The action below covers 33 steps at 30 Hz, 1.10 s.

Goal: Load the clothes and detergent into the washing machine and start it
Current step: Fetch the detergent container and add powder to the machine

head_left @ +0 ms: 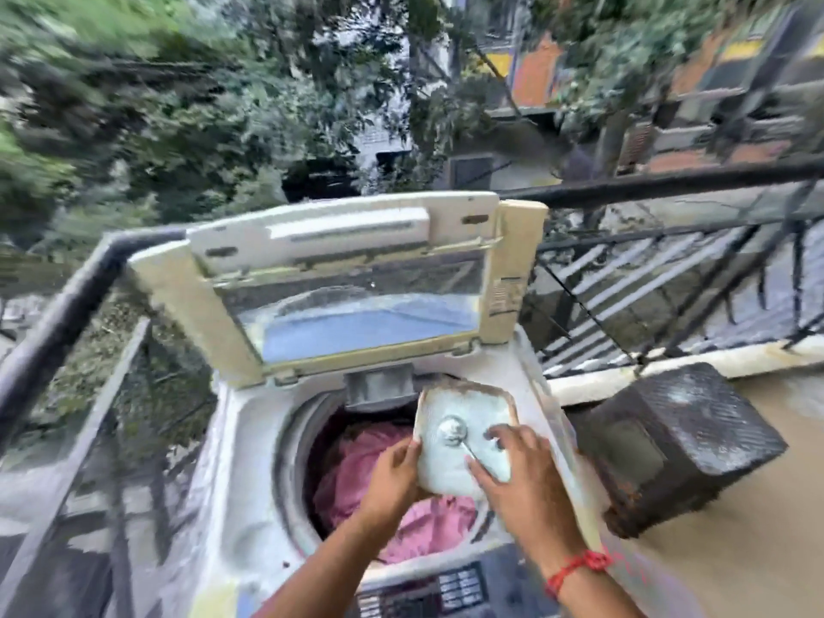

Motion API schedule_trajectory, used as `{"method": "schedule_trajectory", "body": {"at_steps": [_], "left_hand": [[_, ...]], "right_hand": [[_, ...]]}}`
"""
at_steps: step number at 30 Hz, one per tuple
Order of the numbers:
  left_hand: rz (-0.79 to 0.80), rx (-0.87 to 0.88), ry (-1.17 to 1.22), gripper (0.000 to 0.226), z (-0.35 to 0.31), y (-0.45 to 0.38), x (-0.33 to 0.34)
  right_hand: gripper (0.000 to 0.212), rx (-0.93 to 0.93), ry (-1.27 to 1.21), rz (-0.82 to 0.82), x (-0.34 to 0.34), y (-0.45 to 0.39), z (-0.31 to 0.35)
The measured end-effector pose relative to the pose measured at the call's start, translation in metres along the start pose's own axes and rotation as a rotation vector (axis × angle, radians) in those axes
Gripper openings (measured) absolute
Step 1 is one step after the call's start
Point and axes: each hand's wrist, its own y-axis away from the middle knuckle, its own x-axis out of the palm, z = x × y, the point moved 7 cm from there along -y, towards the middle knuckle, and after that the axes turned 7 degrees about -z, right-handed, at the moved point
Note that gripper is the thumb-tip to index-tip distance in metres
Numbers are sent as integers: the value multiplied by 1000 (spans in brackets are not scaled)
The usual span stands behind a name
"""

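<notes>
Detergent powder [450,461] sits in a bag [463,396] above the drum's pink clothes [356,466], at two o'clock. Left hand [392,477] grips the bag; right hand [517,477] pinches a spoon [452,432]. A tilt could spill powder outside.

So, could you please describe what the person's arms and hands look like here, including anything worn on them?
Both forearms are bare, with no sleeves or gloves in view. The right hand has a red thread bracelet tied around its wrist. The left hand shows no band or ring, as far as the blur allows.

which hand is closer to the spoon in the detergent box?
Right. The right hand pinches the spoon handle over the detergent box. The left hand grips the box's left edge above the pink clothes, apart from the spoon.
</notes>
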Motion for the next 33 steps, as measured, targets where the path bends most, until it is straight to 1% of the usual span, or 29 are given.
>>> {"method": "schedule_trajectory", "body": {"at_steps": [3,6,11,12,15,18,21,23,25,27,31,33], "left_hand": [[-86,31,12,32,1,9,-52],[-140,109,-40,33,-5,20,-88],[-215,163,-83,33,-10,22,-124],[-229,172,-81,34,-12,21,-127],[-281,197,-90,31,-14,19,-132],[-353,214,-98,31,-11,17,-137],[-372,233,-55,30,-12,17,-138],[-386,259,-20,29,-17,19,-136],[-411,289,-18,29,-19,21,-132],[-435,299,-6,31,-20,21,-126],[-477,292,-1,34,-17,18,-116],[-504,297,-1,34,-17,18,-113]], "right_hand": [[37,-66,139,244,46,12,45],[32,-94,210,316,65,18,77],[13,-166,242,274,81,20,101],[12,-189,250,260,83,20,104],[21,-265,252,195,80,15,108],[16,-235,164,135,61,5,108],[13,-183,92,35,43,-8,102],[12,-175,73,4,37,-13,95],[13,-200,88,15,37,-14,90],[14,-231,96,70,43,-8,88],[17,-177,8,201,65,9,88],[18,-234,37,239,73,20,99]]}}
